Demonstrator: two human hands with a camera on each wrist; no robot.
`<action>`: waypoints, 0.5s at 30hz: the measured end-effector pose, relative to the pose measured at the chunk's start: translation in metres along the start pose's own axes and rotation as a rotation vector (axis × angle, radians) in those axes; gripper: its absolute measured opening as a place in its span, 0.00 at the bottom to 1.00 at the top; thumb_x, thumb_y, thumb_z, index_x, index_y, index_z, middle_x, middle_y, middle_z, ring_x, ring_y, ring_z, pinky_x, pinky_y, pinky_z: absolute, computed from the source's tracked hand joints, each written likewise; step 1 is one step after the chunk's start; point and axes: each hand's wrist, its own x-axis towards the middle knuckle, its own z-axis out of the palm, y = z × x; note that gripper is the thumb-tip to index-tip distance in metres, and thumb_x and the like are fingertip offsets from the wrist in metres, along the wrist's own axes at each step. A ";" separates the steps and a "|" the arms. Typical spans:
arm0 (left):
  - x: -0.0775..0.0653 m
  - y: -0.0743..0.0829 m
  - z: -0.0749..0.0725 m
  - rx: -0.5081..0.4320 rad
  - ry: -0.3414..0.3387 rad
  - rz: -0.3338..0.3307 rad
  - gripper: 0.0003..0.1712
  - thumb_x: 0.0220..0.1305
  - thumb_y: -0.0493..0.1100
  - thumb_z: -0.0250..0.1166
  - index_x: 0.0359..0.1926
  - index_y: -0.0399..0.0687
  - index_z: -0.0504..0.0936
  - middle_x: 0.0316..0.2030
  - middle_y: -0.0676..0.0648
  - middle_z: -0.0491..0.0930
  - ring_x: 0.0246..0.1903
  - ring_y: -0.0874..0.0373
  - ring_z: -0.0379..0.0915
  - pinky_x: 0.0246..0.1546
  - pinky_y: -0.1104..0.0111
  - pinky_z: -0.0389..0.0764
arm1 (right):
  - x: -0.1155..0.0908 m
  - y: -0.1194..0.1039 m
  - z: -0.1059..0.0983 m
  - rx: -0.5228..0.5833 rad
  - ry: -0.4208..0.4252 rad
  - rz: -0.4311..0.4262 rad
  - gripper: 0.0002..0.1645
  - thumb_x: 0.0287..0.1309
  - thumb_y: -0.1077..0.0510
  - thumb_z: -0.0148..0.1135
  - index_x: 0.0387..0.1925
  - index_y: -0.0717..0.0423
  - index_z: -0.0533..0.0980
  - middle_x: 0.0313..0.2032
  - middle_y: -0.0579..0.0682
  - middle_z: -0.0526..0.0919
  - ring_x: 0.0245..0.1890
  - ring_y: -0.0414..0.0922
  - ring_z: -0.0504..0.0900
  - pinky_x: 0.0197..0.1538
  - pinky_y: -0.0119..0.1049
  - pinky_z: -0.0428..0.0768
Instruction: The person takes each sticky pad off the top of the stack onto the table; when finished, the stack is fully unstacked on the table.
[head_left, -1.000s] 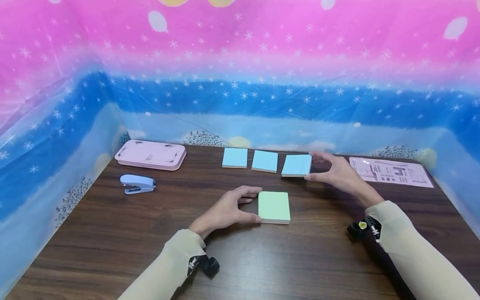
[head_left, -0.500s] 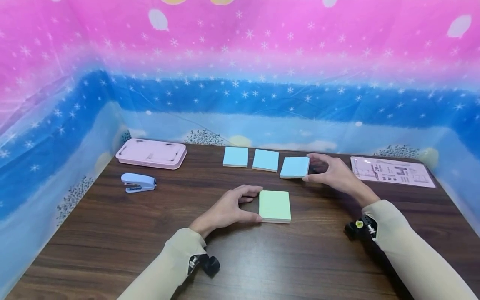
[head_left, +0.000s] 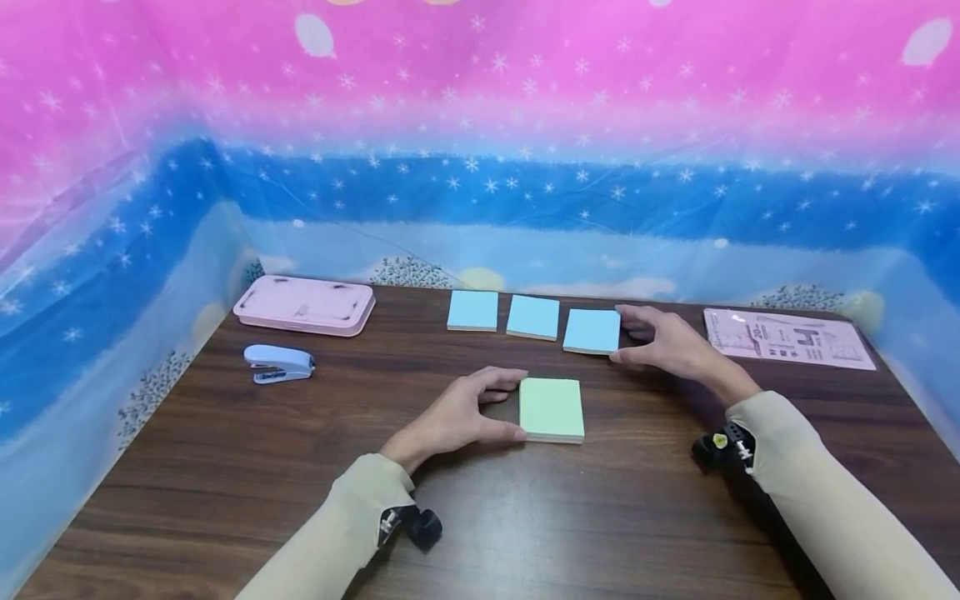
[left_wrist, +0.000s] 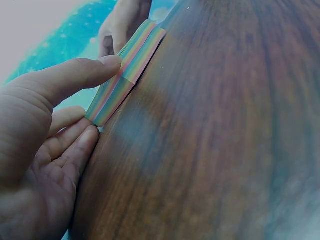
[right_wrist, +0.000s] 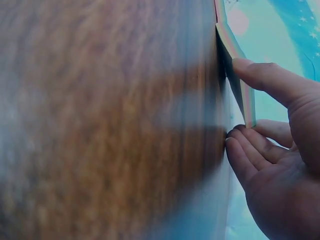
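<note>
My left hand [head_left: 457, 417] grips a stack of sticky notes [head_left: 551, 408] with a light green top, its thumb and fingers at the left side. In the left wrist view, the stack's edge [left_wrist: 125, 80] shows striped layers of yellow, green, blue and pink. Farther back, my right hand [head_left: 671, 342] pinches a blue-topped sticky note pad [head_left: 591, 331] by its right side. That pad appears tilted in the right wrist view, the end in my fingers [right_wrist: 250, 145] raised off the table. To its left lie a middle blue pad [head_left: 532, 317] and a left blue pad [head_left: 472, 310].
A pink case [head_left: 303, 304] lies at the back left, with a light blue stapler [head_left: 279, 363] in front of it. At the back right is a flat pink printed packet [head_left: 789, 339]. A patterned cloth [head_left: 480, 192] hangs round the table's back and sides.
My right hand has brought the blue pad slightly nearer, then slightly back toward the row, and its top now looks squarer. My left hand and the green-topped stack stay in place.
</note>
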 end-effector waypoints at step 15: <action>-0.001 0.002 0.001 -0.004 0.006 -0.009 0.46 0.60 0.43 0.82 0.77 0.48 0.73 0.71 0.49 0.74 0.68 0.50 0.73 0.70 0.60 0.73 | -0.007 -0.004 0.002 0.014 0.083 -0.007 0.49 0.67 0.47 0.74 0.79 0.62 0.63 0.71 0.68 0.71 0.70 0.67 0.72 0.71 0.65 0.70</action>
